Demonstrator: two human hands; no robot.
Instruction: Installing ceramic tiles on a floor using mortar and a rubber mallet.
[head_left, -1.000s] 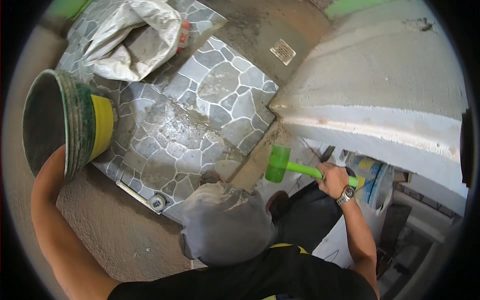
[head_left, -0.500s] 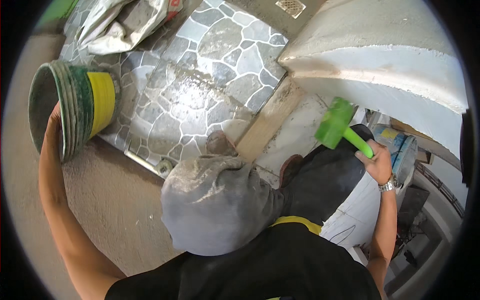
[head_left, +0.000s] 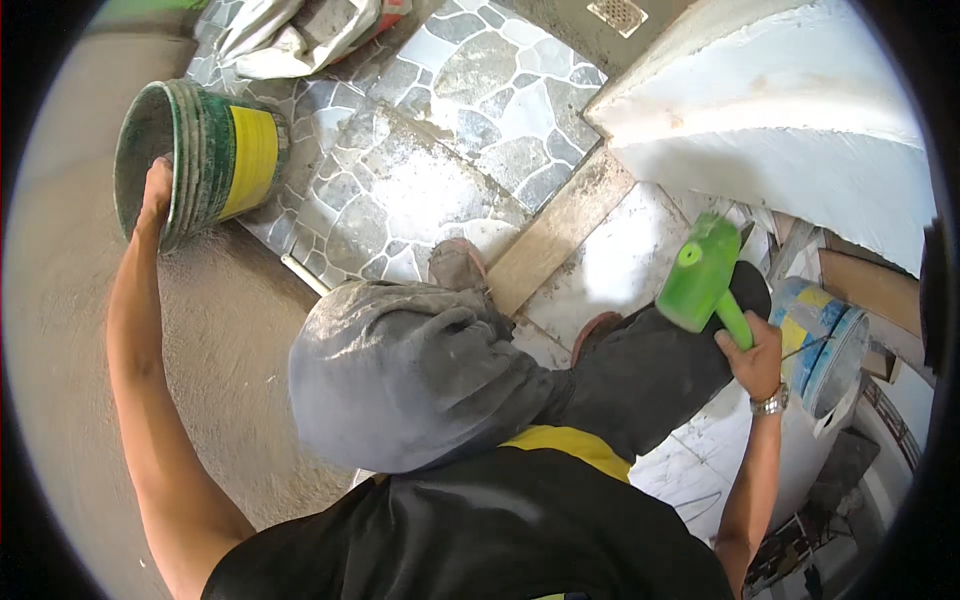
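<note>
A green bucket (head_left: 200, 165) with a yellow band lies tilted on the left, its mouth facing left. My left hand (head_left: 155, 190) grips its rim, with the fingers partly hidden inside the mouth. On the right, my right hand (head_left: 755, 355) is wrapped round the handle of a green mallet (head_left: 702, 275), held up over my dark-trousered leg. Grey stone-patterned tiles (head_left: 470, 75) with white joints lie ahead of my knees. A pale bar (head_left: 303, 275) at the tiles' near edge is partly covered by my knee.
A white sack (head_left: 270, 50) lies at the far left on the tiles. Right of them run a brown strip (head_left: 560, 230) and a curved whitish wall (head_left: 760, 110). A blue-and-white bucket (head_left: 825, 340) stands by my right wrist. Rough brown floor (head_left: 250, 400) extends left of my knee.
My view has shifted, moving the scene up and right on the left side. The mallet has turned, showing its head's end face. My left hand keeps hold of the bucket.
</note>
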